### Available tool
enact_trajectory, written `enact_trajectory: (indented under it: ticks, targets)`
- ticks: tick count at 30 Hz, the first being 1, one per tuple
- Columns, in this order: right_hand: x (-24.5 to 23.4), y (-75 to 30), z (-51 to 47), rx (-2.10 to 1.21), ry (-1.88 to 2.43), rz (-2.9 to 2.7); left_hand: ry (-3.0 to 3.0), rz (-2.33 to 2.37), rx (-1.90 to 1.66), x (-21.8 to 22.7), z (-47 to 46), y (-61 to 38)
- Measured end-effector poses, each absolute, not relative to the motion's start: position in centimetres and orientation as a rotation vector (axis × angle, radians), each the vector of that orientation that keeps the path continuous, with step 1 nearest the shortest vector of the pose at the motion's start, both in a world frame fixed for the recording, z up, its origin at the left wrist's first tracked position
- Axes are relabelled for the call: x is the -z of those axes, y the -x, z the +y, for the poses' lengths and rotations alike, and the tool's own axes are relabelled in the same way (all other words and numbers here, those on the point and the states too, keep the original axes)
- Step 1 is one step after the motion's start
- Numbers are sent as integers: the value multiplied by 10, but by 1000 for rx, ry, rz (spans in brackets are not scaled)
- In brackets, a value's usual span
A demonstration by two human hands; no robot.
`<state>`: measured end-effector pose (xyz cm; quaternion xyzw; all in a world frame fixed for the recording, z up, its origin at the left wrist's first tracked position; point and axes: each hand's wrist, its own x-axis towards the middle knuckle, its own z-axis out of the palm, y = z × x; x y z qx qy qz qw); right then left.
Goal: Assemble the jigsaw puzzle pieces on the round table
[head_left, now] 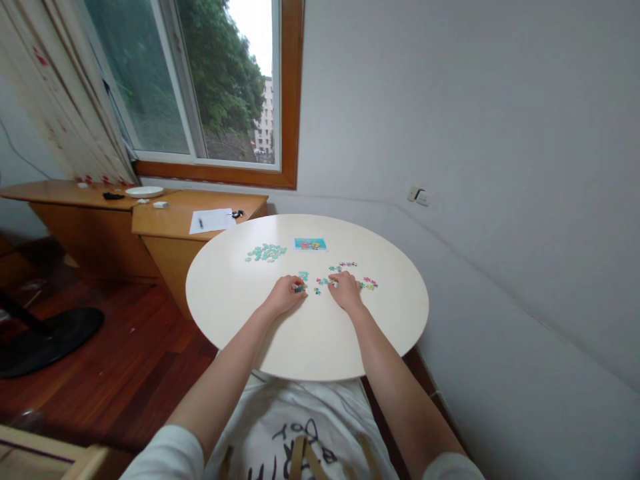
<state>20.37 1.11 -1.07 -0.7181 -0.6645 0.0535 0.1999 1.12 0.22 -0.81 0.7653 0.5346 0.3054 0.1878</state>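
Both my forearms reach over a round white table [310, 333]. My left hand [286, 293] rests on the tabletop with its fingers curled, pinching a small puzzle piece [299, 289] at its fingertips. My right hand [345, 288] lies palm down, fingers pressed on loose colourful puzzle pieces [370, 283] scattered around it. A heap of greenish puzzle pieces [266, 253] lies farther back on the left. A small picture card [310, 244] lies flat behind the hands.
Wooden cabinets [165, 233] stand left of the table under a window, bearing a sheet of paper [211, 220], a white plate [144, 192] and small items. A dark round base [45, 337] sits on the wooden floor. A white wall runs close on the right.
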Motion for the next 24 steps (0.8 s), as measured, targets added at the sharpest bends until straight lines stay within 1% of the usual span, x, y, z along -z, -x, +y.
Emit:
enact_trajectory:
  ticks: [5,10,24]
  targets:
    - [7,-207,9,-130,2094,-1777,-2172,1458,-873,19,8,-9]
    - [6,-208,7,-123,2093,-1764,-2147,1427,-909,29,13,-8]
    - [8,-209,9,-95,2110,-1746,-2148,1515,-817,17,7,-9]
